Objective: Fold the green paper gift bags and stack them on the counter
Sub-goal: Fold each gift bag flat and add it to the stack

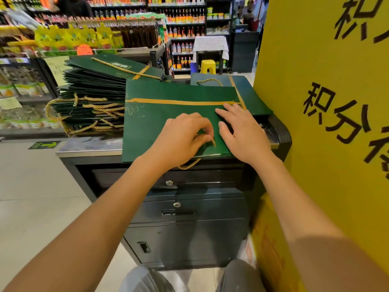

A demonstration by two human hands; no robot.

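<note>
A flat green paper gift bag (pixel 160 123) with a gold stripe lies on the counter (pixel 88 147) in front of me. My left hand (pixel 185 138) rests on it with fingers curled, pinching its gold rope handle (pixel 213 141). My right hand (pixel 240 131) presses flat on the bag's right part, fingers straight. A second rope loop (pixel 189 164) hangs over the counter's near edge. To the left stands a tall stack of folded green bags (pixel 92 95) with gold handles spilling out. Another green bag (pixel 248 89) lies behind, at the right.
A big yellow sign board (pixel 320 102) with black characters stands close on my right. Below the counter is a dark cabinet with locked drawers (pixel 185 207). Store shelves of bottles and packets fill the background, with a yellow stool (pixel 208 66) in the aisle.
</note>
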